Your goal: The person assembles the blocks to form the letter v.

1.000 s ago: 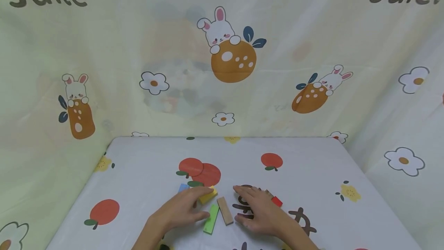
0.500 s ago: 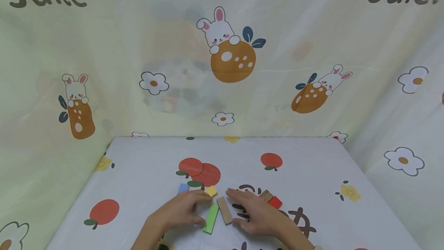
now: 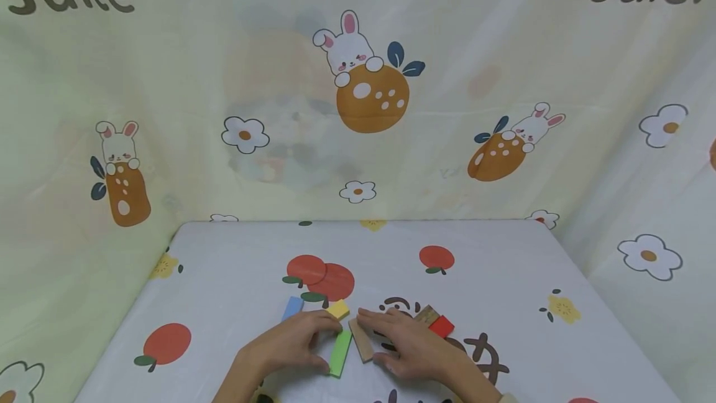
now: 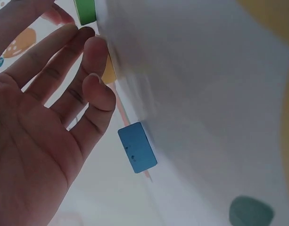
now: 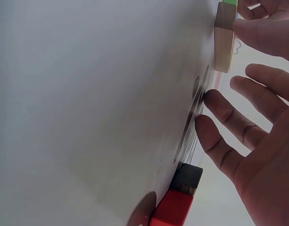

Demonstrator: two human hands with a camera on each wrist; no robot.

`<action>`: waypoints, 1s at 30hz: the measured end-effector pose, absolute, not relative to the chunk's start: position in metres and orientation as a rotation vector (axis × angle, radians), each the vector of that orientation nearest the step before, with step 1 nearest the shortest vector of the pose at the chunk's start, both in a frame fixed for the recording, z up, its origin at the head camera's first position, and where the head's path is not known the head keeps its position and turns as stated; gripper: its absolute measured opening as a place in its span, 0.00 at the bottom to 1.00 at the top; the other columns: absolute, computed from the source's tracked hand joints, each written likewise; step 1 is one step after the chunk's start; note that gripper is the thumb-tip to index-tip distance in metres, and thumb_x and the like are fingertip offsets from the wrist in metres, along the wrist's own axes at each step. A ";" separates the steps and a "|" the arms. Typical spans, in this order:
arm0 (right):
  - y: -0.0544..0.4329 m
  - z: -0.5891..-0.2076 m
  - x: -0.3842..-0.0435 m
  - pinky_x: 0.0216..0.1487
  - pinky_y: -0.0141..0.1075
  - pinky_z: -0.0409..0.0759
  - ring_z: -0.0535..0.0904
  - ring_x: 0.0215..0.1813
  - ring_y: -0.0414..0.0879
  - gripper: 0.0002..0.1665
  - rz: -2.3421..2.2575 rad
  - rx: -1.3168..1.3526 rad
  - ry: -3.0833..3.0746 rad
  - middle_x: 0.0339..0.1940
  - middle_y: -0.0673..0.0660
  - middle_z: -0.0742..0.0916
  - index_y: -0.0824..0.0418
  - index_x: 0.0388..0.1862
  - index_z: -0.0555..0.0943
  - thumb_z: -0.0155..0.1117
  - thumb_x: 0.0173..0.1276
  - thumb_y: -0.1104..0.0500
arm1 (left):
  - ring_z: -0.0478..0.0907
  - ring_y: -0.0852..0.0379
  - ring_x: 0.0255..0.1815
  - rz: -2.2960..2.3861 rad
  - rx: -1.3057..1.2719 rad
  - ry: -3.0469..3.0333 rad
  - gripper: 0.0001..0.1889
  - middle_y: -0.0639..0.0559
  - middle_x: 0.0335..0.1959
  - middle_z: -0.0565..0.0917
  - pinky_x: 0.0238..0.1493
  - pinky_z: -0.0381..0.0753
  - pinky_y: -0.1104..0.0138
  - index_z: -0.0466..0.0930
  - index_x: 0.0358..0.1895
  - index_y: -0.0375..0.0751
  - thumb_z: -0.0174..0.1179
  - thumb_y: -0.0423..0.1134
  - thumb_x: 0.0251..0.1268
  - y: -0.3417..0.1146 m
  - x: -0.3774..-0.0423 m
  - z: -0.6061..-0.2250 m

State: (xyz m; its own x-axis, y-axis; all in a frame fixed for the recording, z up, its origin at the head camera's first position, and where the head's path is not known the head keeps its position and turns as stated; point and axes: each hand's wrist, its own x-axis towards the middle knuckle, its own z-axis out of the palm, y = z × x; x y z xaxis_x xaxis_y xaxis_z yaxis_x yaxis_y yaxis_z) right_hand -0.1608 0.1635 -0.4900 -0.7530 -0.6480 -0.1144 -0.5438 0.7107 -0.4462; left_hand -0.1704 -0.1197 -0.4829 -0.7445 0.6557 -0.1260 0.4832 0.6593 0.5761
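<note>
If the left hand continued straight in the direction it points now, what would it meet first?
Most likely the green block, which lies just ahead of the left hand; depth is unclear, so they may even be touching.

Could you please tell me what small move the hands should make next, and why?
Probably ease the left hand and right hand toward each other, nudging the green block against the plain wooden block: the hands flank this pair, whose near ends are splayed apart.
</note>
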 end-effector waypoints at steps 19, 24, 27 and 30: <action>0.161 -0.491 -0.163 0.73 0.58 0.79 0.75 0.76 0.54 0.35 -0.498 -1.013 2.636 0.84 0.42 0.72 0.39 0.80 0.72 0.67 0.76 0.44 | 0.80 0.60 0.69 0.727 0.931 2.533 0.34 0.62 0.65 0.85 0.72 0.81 0.61 0.85 0.65 0.52 0.84 0.46 0.52 -0.118 -0.170 -0.485; 0.160 -0.489 -0.162 0.74 0.58 0.78 0.76 0.76 0.54 0.35 -0.484 -1.015 2.638 0.83 0.42 0.73 0.40 0.80 0.72 0.68 0.76 0.44 | 0.80 0.58 0.70 0.701 0.934 2.549 0.33 0.62 0.66 0.85 0.74 0.80 0.59 0.86 0.65 0.52 0.83 0.47 0.52 -0.117 -0.169 -0.485; 0.160 -0.488 -0.162 0.78 0.62 0.73 0.74 0.80 0.53 0.35 -0.491 -1.029 2.634 0.83 0.43 0.73 0.41 0.80 0.73 0.68 0.76 0.46 | 0.80 0.57 0.70 0.684 0.929 2.557 0.32 0.61 0.66 0.85 0.73 0.80 0.59 0.86 0.65 0.52 0.83 0.47 0.52 -0.116 -0.168 -0.483; 0.160 -0.489 -0.161 0.80 0.63 0.70 0.73 0.81 0.50 0.35 -0.492 -1.034 2.635 0.83 0.44 0.74 0.42 0.80 0.73 0.68 0.76 0.47 | 0.80 0.57 0.70 0.667 0.930 2.567 0.33 0.61 0.66 0.85 0.73 0.80 0.59 0.86 0.65 0.52 0.83 0.47 0.52 -0.115 -0.167 -0.482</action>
